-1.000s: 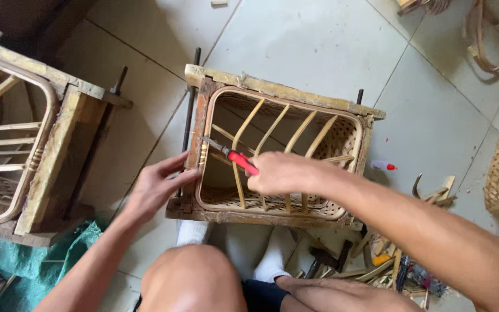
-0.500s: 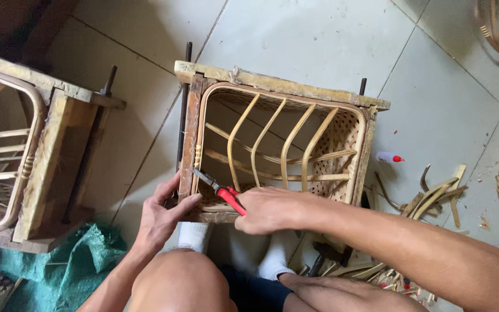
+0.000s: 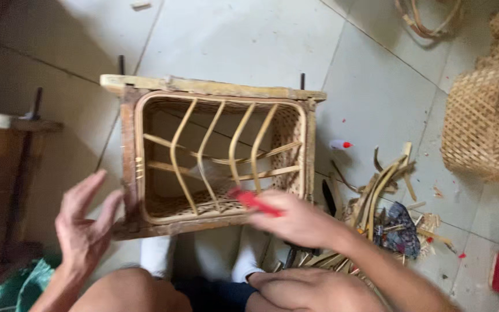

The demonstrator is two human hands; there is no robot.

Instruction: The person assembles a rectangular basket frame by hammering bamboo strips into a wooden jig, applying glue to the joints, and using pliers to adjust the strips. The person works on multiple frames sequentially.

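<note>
One blurred red-handled tool, seemingly in right hand, over ribbed rattan basket.

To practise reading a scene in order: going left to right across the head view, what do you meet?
Left hand → rattan basket in its wooden frame → right hand holding a red-handled tool → pile of rattan scraps → woven basket.

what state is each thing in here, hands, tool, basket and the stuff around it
left hand: open, fingers spread, beside the frame's left corner
right hand: closed around the red-handled tool
red-handled tool: held, blurred, over the basket's near rim
rattan basket: unfinished, ribs bare, sitting in the wooden frame
wooden frame: on the floor, around the basket
rattan offcuts: loose pile on the tiles
woven basket: at right, partly out of view
</note>
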